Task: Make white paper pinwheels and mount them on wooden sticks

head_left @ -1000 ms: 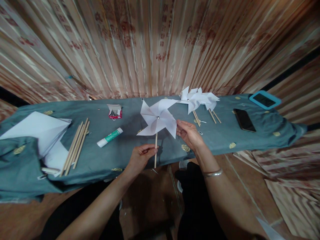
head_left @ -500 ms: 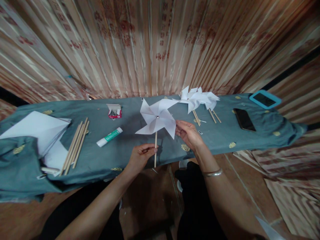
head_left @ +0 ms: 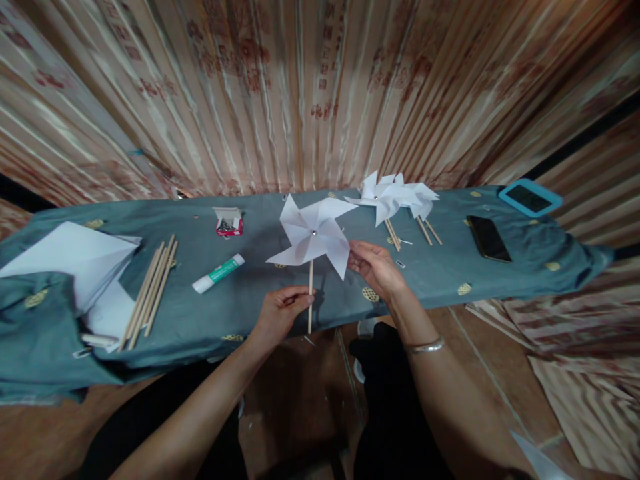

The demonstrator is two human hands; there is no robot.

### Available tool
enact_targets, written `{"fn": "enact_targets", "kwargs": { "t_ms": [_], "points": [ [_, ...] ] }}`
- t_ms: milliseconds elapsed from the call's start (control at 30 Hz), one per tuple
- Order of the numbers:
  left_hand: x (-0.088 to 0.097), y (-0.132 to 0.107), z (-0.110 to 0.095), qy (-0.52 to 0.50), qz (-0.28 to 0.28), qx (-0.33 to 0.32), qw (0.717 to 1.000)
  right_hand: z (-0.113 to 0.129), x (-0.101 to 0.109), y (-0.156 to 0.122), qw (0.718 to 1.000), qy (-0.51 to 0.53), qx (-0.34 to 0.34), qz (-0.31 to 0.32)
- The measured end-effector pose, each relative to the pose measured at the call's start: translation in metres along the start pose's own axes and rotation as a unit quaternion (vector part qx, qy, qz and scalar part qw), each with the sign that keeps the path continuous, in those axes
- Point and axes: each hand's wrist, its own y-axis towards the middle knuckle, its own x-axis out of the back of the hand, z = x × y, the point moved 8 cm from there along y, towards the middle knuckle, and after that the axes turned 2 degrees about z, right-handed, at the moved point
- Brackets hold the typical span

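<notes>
A white paper pinwheel [head_left: 313, 233] with a pin at its centre stands upright over the table in front of me. Its thin wooden stick is pinched between the thumb and fingers of my left hand [head_left: 284, 312], below the blades. My right hand [head_left: 377, 268], a silver bangle on its wrist, has thumb and fingertips together at the right-hand blade's edge. Behind it lie several finished white pinwheels [head_left: 395, 195] on sticks. A small red and white box of pins [head_left: 229, 223] lies open to the left, with a green and white glue stick [head_left: 219, 273] nearer me.
Several loose wooden sticks [head_left: 150, 290] lie at the left beside a stack of white paper [head_left: 75, 253]. A black phone [head_left: 489, 239] and a blue-framed tablet [head_left: 531, 198] are on the right. The table [head_left: 435, 280] has a grey-green cloth; a curtain [head_left: 320, 87] hangs behind.
The pinwheel's blades have turned slightly clockwise. My right hand has shifted a little to the left with the blade edge; my left hand keeps hold of the stick.
</notes>
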Motion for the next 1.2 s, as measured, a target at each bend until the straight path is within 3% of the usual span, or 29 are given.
{"fn": "enact_targets", "kwargs": {
  "t_ms": [1200],
  "points": [
    [0.0033,0.0008,0.0,-0.011,-0.007,0.001,1.0,-0.0045,-0.0065,0.0001,1.0,-0.019,-0.01,0.019]
  ]
}}
